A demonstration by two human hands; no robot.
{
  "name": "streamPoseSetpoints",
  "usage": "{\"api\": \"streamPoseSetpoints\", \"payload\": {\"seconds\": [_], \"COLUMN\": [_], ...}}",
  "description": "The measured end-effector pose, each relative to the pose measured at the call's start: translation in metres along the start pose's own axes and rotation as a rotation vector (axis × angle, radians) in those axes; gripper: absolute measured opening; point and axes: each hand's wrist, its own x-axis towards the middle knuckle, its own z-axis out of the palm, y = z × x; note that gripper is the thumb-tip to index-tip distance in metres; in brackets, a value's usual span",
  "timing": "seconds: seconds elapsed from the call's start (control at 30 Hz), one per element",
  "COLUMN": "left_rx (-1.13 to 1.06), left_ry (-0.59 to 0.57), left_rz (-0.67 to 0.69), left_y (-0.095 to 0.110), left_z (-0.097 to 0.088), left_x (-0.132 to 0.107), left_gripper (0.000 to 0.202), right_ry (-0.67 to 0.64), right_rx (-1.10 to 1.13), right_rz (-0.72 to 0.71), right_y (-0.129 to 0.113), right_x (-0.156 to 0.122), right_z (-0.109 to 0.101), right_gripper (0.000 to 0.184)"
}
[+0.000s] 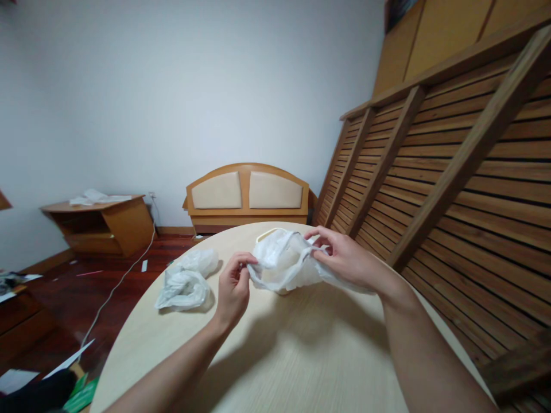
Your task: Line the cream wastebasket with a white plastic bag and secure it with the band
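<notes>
A thin white plastic bag (279,265) is held up just above a round pale wooden table (301,355), partly over a cream container rim (267,232) behind it. My left hand (232,289) pinches the bag's left edge between thumb and fingers. My right hand (344,258) grips the bag's right side with fingers closed on the plastic. A second crumpled clear plastic bag (186,281) lies on the table to the left of my left hand, untouched.
A slatted wooden bed frame (451,172) leans against the right wall close to the table. A headboard (247,195) stands at the far wall, a low wooden stand (101,223) at the left. A white cable (116,287) and papers lie on the dark floor.
</notes>
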Motion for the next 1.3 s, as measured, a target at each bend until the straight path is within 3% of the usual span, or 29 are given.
{"api": "streamPoseSetpoints", "payload": {"seconds": [0.23, 0.33, 0.5, 0.7, 0.9, 1.13, 1.3], "left_rx": [-0.168, -0.219, -0.262, -0.283, -0.157, 0.185, 0.272], "left_ry": [-0.114, -0.159, -0.179, -0.203, -0.272, -0.320, -0.364], "left_rz": [-0.207, -0.234, -0.283, -0.281, -0.117, 0.253, 0.261], "left_y": [0.015, 0.018, 0.018, 0.019, 0.017, 0.003, -0.004], "left_z": [0.013, 0.015, 0.018, 0.019, 0.013, 0.008, 0.021], "left_x": [-0.015, -0.017, -0.019, -0.019, -0.021, -0.009, 0.011], "left_gripper": [0.012, 0.014, 0.023, 0.026, 0.021, 0.061, 0.075], "right_ry": [-0.221, -0.289, -0.329, -0.194, -0.127, 0.130, 0.357], "right_rx": [0.039, 0.058, -0.020, -0.236, -0.266, -0.164, 0.014], "right_rz": [-0.047, -0.078, -0.120, -0.103, -0.102, -0.157, -0.073], "right_y": [-0.015, -0.023, -0.038, -0.039, -0.034, -0.020, -0.003], "right_x": [-0.005, -0.004, -0.005, -0.005, -0.004, -0.003, -0.001], "right_z": [0.014, 0.019, 0.031, 0.044, 0.029, 0.002, -0.011], "right_gripper": [0.075, 0.063, 0.016, 0.009, 0.009, 0.016, 0.019]}}
